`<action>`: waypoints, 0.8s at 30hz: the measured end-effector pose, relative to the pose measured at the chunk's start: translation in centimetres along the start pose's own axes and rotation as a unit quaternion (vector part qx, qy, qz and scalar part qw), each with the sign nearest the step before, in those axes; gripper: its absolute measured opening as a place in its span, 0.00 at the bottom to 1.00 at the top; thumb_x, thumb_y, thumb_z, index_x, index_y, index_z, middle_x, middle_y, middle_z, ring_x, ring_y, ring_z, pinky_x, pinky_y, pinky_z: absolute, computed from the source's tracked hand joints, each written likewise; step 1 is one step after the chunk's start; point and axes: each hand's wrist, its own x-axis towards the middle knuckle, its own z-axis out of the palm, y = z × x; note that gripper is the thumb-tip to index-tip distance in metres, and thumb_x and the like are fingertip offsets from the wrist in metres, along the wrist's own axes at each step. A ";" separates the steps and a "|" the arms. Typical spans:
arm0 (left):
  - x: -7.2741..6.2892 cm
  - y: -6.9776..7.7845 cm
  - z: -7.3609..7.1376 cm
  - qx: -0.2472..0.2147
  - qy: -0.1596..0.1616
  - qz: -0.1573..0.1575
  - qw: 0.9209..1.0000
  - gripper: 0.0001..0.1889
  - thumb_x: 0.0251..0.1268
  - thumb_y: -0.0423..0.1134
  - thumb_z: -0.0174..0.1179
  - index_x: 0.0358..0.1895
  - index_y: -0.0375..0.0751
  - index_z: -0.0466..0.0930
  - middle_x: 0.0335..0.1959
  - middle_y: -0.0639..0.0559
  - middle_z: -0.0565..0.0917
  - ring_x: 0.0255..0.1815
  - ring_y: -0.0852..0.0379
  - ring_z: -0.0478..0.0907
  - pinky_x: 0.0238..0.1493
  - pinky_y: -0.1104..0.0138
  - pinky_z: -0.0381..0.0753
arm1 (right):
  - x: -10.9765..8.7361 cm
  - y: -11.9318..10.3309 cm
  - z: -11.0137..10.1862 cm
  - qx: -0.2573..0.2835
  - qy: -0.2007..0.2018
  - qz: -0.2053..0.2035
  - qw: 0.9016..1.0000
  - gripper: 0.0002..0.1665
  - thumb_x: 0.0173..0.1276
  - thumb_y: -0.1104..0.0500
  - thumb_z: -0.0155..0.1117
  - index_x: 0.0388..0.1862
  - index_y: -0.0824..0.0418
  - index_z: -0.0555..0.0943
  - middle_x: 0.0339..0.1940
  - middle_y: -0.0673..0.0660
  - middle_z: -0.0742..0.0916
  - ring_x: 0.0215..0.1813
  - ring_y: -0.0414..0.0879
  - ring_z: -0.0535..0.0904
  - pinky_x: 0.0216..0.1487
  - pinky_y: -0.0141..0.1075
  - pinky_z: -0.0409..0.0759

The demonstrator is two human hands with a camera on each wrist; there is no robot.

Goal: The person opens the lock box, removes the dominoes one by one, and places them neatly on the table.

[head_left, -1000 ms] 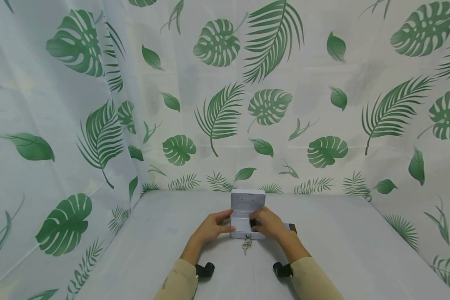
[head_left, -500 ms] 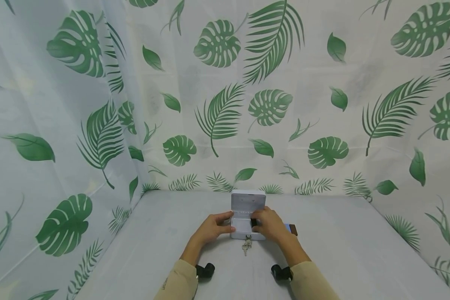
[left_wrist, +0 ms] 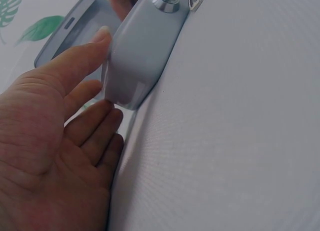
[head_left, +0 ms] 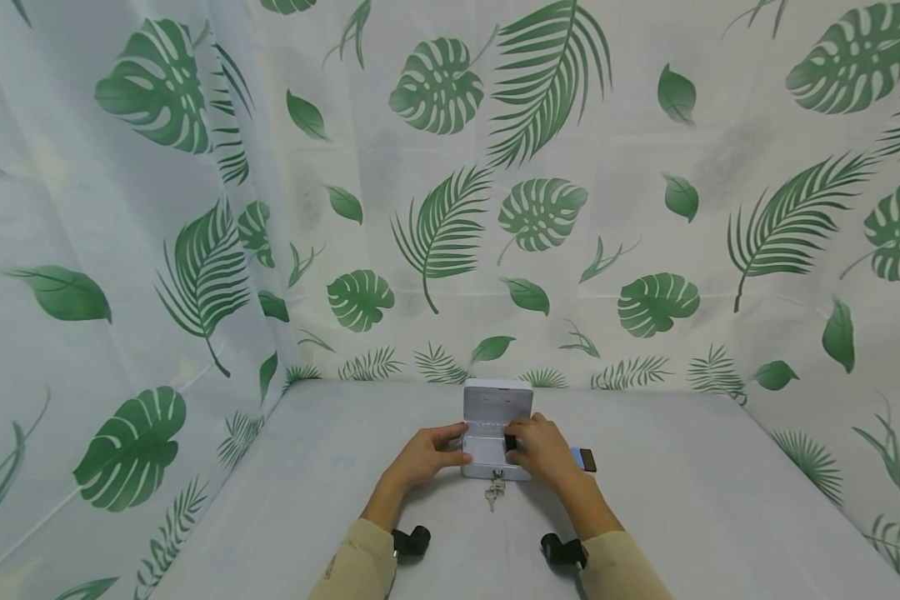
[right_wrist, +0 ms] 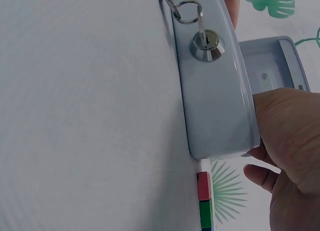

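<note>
A small white metal cash box (head_left: 487, 472) stands on the table with its lid (head_left: 497, 406) raised. Its front lock (right_wrist: 207, 45) has a key in it. From the ring hang more keys (head_left: 492, 497). My left hand (head_left: 422, 454) rests against the box's left end, thumb tip at the front rim and fingers loosely extended along the side. Over the right part of the box, my right hand (head_left: 542, 448) pinches a small black object (head_left: 510, 442) between thumb and fingers. Most of that object is hidden by the fingers, so I cannot tell its kind.
Just right of the box lies a flat blue and dark brown thing (head_left: 585, 458), partly behind the right hand. In the right wrist view, red and green blocks of colour (right_wrist: 204, 186) show beside the box. White leaf-printed curtains (head_left: 450, 250) enclose the table's back and left.
My right hand has shifted slightly right with the black object, still over the right part of the box. The left hand and the box stay in place.
</note>
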 end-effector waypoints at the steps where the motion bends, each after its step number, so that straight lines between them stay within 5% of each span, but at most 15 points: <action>1: 0.0 0.0 0.0 0.000 0.000 -0.001 1.000 0.35 0.64 0.46 0.75 0.73 0.42 0.76 0.73 0.52 0.78 0.77 0.45 0.71 0.78 0.47 0.69 | -0.1 0.0 0.0 0.003 0.001 0.002 1.000 0.23 0.53 0.61 0.84 0.49 0.63 0.90 0.49 0.58 0.91 0.47 0.55 0.82 0.51 0.52 0.83; 24: -0.1 0.2 0.1 -0.010 0.000 -0.005 1.000 0.34 0.64 0.44 0.74 0.72 0.40 0.76 0.73 0.50 0.78 0.77 0.43 0.70 0.78 0.46 0.68 | -0.7 -0.3 -1.3 0.110 -0.001 0.052 0.993 0.20 0.59 0.63 0.80 0.51 0.63 0.88 0.53 0.57 0.90 0.50 0.51 0.79 0.52 0.48 0.81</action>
